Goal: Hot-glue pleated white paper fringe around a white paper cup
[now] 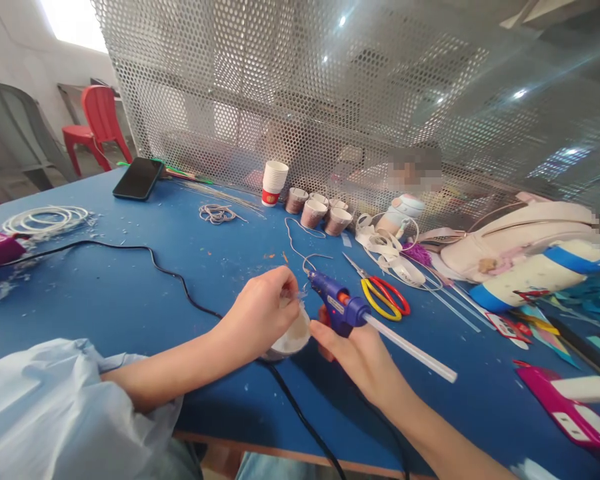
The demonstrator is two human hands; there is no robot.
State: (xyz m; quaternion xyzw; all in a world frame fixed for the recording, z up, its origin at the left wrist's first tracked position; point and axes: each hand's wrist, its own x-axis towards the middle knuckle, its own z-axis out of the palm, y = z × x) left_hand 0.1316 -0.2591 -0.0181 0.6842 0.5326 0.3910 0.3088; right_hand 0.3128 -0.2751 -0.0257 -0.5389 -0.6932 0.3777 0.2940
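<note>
My right hand (pixel 357 347) is wrapped round a blue hot glue gun (pixel 337 303). A long clear glue stick (pixel 413 349) sticks out of its back end, and its nozzle points away and to the left. My left hand (pixel 265 303) is closed in a pinch over a small white paper cup (pixel 293 337). The cup lies tilted with its open mouth toward me, and my right fingertips are at its side. Something thin and clear shows at the left fingertips, too small to name. A thin cord (pixel 300 240) lies beyond the nozzle.
Scissors (pixel 385 297) with red and yellow handles lie right of the glue gun. Farther back stand a paper cup stack (pixel 275 179) and several cord-wrapped cups (pixel 313 213). A phone (pixel 139 178) lies back left. A black cable (pixel 167 267) crosses the table.
</note>
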